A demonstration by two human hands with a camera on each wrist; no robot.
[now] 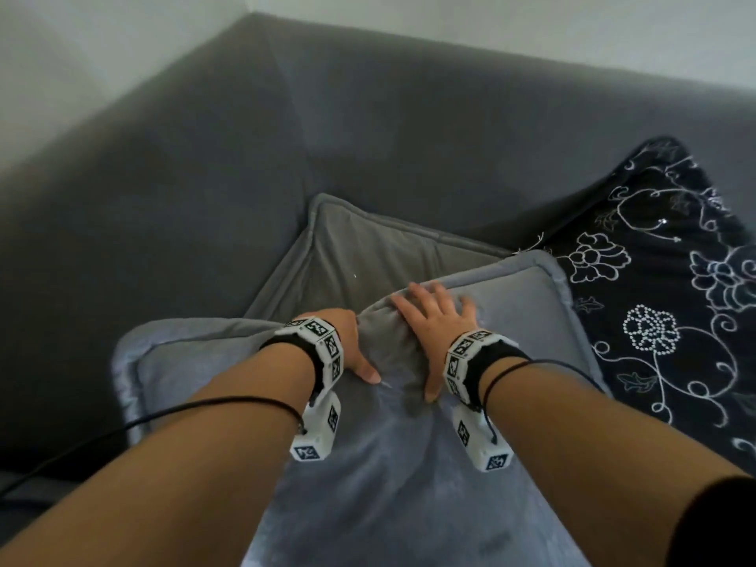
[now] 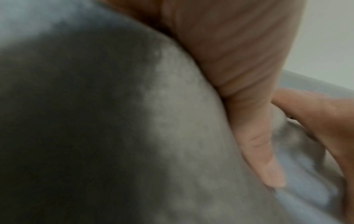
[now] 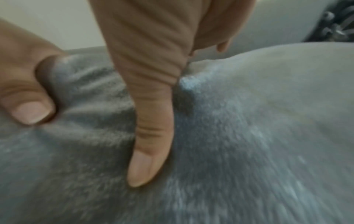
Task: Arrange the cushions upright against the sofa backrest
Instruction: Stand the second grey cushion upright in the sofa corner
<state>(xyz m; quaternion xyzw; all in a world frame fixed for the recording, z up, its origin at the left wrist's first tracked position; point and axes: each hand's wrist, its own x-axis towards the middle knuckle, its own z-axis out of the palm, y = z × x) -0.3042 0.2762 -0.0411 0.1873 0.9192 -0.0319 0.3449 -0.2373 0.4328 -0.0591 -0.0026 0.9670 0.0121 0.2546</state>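
Reading across from the left, we meet the sofa [image 1: 204,165] corner first, where armrest and backrest join, and a dark grey cushion [image 1: 368,255] leaning into that corner, tilted rather than upright. In front of it, nearest us, lies the pale cushion [image 1: 409,464], large and soft, its far edge pushed up into a ridge between our hands.

Our left hand [image 1: 352,345] grips that ridge: the thumb presses down on the near face, while the fingers curl over the far side, out of sight, so we judge rather than see that they pinch the edge. Our right hand [image 1: 433,321] lies flat on the fabric just beside it, fingers spread and straight, thumb pointing back toward us. We take this as a steadying press, holding the stuffing down while the left hand lifts the edge toward the backrest.

At the right, a black embroidered cushion [image 1: 662,280] leans on the backrest, touching the pale one's corner.
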